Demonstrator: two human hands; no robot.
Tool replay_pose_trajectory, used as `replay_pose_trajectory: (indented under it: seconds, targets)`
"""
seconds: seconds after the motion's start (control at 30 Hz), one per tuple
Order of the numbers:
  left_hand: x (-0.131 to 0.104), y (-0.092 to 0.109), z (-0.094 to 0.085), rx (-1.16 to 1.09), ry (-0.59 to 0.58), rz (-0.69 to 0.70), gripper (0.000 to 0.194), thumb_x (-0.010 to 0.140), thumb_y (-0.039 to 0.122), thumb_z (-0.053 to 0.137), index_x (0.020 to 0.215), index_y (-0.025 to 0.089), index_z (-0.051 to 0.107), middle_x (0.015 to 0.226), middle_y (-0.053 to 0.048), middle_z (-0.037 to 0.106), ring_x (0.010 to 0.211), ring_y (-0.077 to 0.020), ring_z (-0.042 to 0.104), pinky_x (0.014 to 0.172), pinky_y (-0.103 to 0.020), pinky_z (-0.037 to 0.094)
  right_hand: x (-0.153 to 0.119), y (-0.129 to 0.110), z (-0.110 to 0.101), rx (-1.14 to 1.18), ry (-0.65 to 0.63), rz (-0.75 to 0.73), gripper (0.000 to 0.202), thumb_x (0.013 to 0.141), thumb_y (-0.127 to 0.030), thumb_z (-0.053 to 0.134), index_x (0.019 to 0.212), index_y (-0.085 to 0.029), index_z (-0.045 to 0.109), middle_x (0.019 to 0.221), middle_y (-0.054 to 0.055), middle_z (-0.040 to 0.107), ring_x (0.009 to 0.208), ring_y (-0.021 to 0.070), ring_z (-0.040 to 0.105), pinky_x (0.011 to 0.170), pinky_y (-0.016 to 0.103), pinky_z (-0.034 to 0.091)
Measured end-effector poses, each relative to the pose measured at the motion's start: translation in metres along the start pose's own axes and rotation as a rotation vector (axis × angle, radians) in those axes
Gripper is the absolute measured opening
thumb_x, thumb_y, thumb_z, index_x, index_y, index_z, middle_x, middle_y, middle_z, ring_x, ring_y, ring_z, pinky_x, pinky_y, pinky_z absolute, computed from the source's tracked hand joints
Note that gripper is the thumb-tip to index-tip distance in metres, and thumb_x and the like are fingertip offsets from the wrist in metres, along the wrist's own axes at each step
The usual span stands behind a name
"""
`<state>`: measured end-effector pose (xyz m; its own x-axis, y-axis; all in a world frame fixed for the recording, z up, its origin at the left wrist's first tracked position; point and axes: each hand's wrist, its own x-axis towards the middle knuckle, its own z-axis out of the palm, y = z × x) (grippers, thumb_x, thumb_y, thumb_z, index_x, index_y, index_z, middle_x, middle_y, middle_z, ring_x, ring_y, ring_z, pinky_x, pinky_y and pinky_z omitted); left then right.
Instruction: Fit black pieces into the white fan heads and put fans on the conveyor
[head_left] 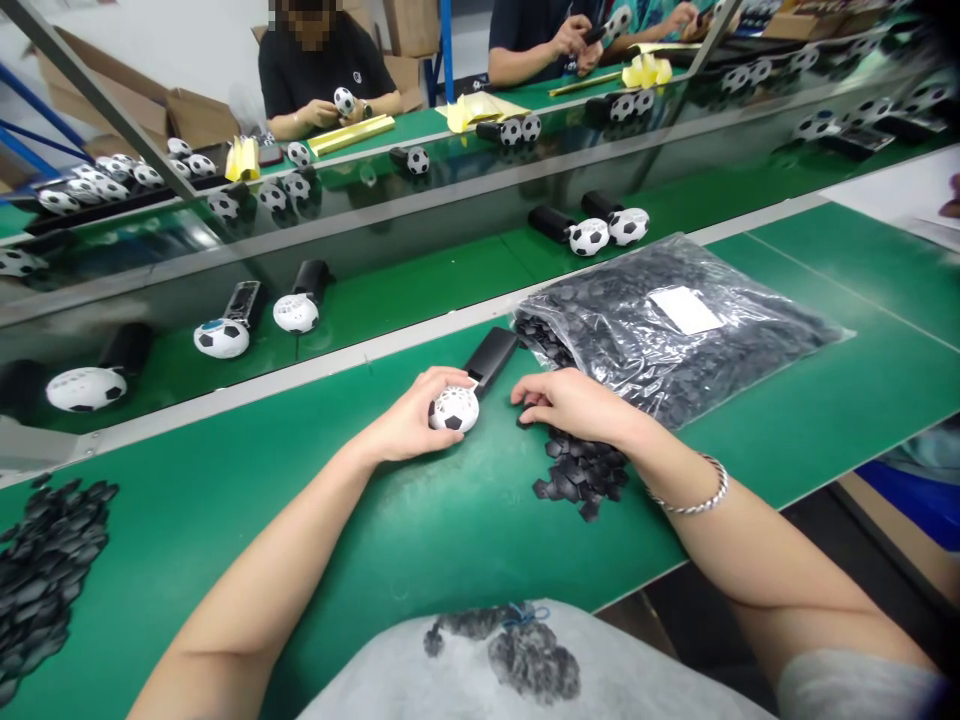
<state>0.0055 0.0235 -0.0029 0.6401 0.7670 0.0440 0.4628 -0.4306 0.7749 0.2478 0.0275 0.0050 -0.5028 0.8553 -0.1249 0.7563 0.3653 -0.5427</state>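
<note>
My left hand (pixel 424 415) is closed around a white football-patterned ball (pixel 459 410) with black patches. A flat black handle (pixel 491 360) joins the ball and points up and to the right, lying over the green table. To the right, my right hand (pixel 566 402) has its fingers bent in a pinch on a small black piece (pixel 526 412). Just below it lies a loose heap of black pentagon pieces (pixel 581 475). A clear plastic bag (pixel 675 320) full of the same black pieces lies behind my right hand, its mouth toward the ball.
Another heap of black pieces (pixel 49 570) lies at the table's left end. Beyond a metal rail (pixel 360 345) runs a green conveyor belt (pixel 420 290) carrying several football-headed items (pixel 296 312). Across it, people (pixel 326 75) handle similar balls near yellow strips (pixel 352 137).
</note>
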Motion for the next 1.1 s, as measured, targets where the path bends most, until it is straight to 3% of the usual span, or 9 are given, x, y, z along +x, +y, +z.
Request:
replay_pose_trajectory:
  seconds: [0.1, 0.3, 0.4, 0.6, 0.83, 1.1]
  targets:
    - [-0.001, 0.001, 0.0, 0.027, 0.023, -0.061, 0.057, 0.063, 0.019, 0.068, 0.117, 0.024, 0.049, 0.119, -0.008, 0.043, 0.119, -0.0267, 0.039, 0.103, -0.045, 0.03, 0.0, -0.005, 0.003, 0.073, 0.085, -0.021, 0.012, 0.076, -0.016, 0.064, 0.087, -0.017, 0.066, 0.075, 0.002, 0.068, 0.067, 0.015, 0.062, 0.062, 0.024, 0.046]
    - [-0.002, -0.008, -0.004, -0.066, -0.048, 0.055, 0.054, 0.067, 0.017, 0.064, 0.118, 0.026, 0.049, 0.123, -0.005, 0.045, 0.118, -0.0236, 0.043, 0.103, -0.04, 0.032, 0.0, -0.013, 0.017, 0.14, 0.232, -0.232, 0.021, 0.08, -0.01, 0.056, 0.096, -0.02, 0.066, 0.088, 0.003, 0.067, 0.072, 0.0137, 0.061, 0.068, 0.025, 0.049]
    - [0.0, -0.012, -0.001, -0.119, -0.043, 0.035, 0.053, 0.066, 0.019, 0.066, 0.116, 0.025, 0.049, 0.125, -0.005, 0.045, 0.116, -0.0235, 0.045, 0.1, -0.039, 0.034, 0.0, -0.015, 0.02, 0.177, 0.267, -0.288, 0.023, 0.083, -0.01, 0.052, 0.097, -0.02, 0.066, 0.089, 0.004, 0.065, 0.078, 0.0141, 0.061, 0.07, 0.026, 0.049]
    - [0.003, -0.003, 0.016, -0.135, 0.199, -0.243, 0.059, 0.063, 0.035, 0.073, 0.112, 0.018, 0.046, 0.108, -0.007, 0.055, 0.098, -0.0241, 0.054, 0.085, -0.039, 0.044, 0.002, -0.018, 0.021, 0.26, 0.348, -0.277, 0.015, 0.08, -0.012, 0.057, 0.088, -0.02, 0.067, 0.083, 0.002, 0.066, 0.077, 0.0145, 0.061, 0.073, 0.027, 0.049]
    - [0.003, -0.004, 0.01, -0.117, 0.115, -0.172, 0.054, 0.064, 0.026, 0.07, 0.112, 0.018, 0.047, 0.101, -0.005, 0.057, 0.092, -0.0211, 0.056, 0.081, -0.034, 0.044, 0.009, -0.017, 0.029, 0.218, 0.298, -0.408, 0.018, 0.083, -0.014, 0.054, 0.094, -0.021, 0.067, 0.087, 0.004, 0.064, 0.08, 0.0143, 0.06, 0.073, 0.027, 0.049]
    - [0.005, -0.003, 0.008, -0.089, 0.094, -0.125, 0.052, 0.064, 0.024, 0.069, 0.111, 0.017, 0.047, 0.107, -0.007, 0.054, 0.096, -0.0228, 0.054, 0.081, -0.035, 0.044, 0.014, -0.017, 0.034, 0.227, 0.28, -0.539, 0.012, 0.083, -0.013, 0.055, 0.084, -0.018, 0.066, 0.085, 0.004, 0.066, 0.08, 0.0136, 0.06, 0.073, 0.025, 0.048]
